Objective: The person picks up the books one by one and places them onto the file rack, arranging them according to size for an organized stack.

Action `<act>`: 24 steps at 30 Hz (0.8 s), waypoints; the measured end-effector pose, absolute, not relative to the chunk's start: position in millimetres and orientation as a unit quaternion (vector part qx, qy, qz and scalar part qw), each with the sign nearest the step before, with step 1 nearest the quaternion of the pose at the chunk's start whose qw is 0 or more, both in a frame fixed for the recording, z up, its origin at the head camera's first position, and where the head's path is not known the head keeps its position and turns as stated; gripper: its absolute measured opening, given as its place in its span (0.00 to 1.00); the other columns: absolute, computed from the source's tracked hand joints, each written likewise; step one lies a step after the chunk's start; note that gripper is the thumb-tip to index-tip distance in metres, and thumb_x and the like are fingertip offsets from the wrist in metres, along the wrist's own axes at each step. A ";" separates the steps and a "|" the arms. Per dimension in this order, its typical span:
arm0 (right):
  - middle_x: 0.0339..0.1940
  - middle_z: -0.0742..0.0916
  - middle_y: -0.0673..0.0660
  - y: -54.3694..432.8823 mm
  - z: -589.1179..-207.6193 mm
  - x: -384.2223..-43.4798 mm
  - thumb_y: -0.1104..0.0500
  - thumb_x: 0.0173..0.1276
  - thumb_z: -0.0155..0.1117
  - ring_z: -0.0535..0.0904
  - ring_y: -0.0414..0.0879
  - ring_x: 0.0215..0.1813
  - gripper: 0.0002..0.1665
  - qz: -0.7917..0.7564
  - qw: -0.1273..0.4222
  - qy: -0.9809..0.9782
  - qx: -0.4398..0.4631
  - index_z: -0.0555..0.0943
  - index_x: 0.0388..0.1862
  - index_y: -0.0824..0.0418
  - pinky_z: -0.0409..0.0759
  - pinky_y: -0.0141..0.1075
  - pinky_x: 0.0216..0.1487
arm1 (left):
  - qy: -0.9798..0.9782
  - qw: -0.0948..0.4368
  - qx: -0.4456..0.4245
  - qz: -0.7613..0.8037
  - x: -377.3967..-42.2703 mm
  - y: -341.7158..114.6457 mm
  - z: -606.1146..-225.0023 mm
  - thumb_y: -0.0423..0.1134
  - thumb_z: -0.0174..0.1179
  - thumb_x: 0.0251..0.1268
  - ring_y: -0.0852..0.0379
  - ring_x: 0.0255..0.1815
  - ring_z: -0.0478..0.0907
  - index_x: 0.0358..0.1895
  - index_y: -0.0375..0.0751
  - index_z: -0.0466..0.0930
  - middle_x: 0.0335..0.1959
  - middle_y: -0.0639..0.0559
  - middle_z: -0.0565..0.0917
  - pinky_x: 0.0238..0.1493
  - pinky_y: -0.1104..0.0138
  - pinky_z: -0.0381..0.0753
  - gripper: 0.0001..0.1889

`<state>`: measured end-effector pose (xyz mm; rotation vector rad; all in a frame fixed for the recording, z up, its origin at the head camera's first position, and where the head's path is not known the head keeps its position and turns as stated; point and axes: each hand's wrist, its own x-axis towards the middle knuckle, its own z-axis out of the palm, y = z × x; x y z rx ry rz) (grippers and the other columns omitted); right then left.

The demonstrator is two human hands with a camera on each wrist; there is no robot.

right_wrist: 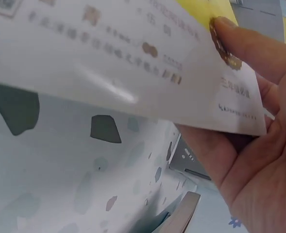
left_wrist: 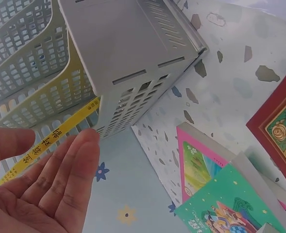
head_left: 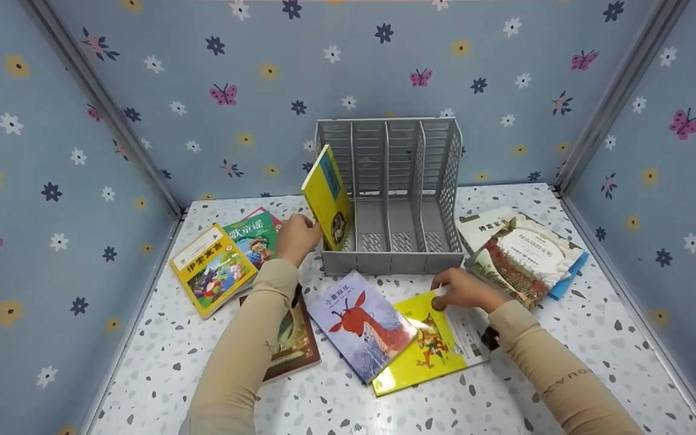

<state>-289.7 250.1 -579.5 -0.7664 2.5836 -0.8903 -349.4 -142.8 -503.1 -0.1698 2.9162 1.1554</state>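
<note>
Two sleeves (head_left: 245, 350) stretch before one rack (head_left: 393, 263), right grip (head_left: 467, 290) pinching one yellow book (head_left: 432, 350).

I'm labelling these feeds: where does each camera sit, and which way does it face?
Head: worn on the head, facing forward and down at the gray rack; left hand, right hand and sleeves show.
Left wrist: worn there, facing past the left hand toward the rack's side and a green book; only that hand shows.
Right wrist: worn there, facing the yellow-and-white book in the right hand's grip; only that hand shows.
Head and left wrist share the green book, the rack and the yellow book in it.
</note>
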 end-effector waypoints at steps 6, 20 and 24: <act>0.30 0.93 0.55 253.7 -576.6 -289.6 0.63 0.68 0.77 0.82 0.39 0.30 0.02 -0.349 0.161 0.889 -0.250 0.93 0.37 0.62 0.81 0.33 0.36 | 0.935 -0.008 -0.051 0.351 -342.4 -144.8 -506.1 0.47 0.55 0.83 0.54 0.24 0.73 0.38 0.38 0.85 0.27 0.48 0.81 0.25 0.61 0.71 0.17; 0.41 0.94 0.59 266.4 -557.6 -281.4 0.62 0.75 0.72 0.87 0.41 0.37 0.08 -0.372 0.137 0.872 -0.287 0.92 0.48 0.64 0.86 0.37 0.45 | 0.931 -0.003 -0.078 0.357 -329.4 -140.1 -509.2 0.52 0.58 0.81 0.44 0.45 0.87 0.55 0.36 0.88 0.50 0.41 0.91 0.48 0.49 0.87 0.22; 0.44 0.94 0.61 272.6 -554.0 -278.8 0.63 0.75 0.71 0.88 0.43 0.40 0.09 -0.377 0.125 0.873 -0.283 0.91 0.50 0.65 0.87 0.38 0.46 | 0.932 -0.020 -0.072 0.354 -324.7 -139.0 -513.0 0.52 0.59 0.81 0.45 0.40 0.86 0.51 0.36 0.88 0.46 0.41 0.91 0.41 0.52 0.86 0.21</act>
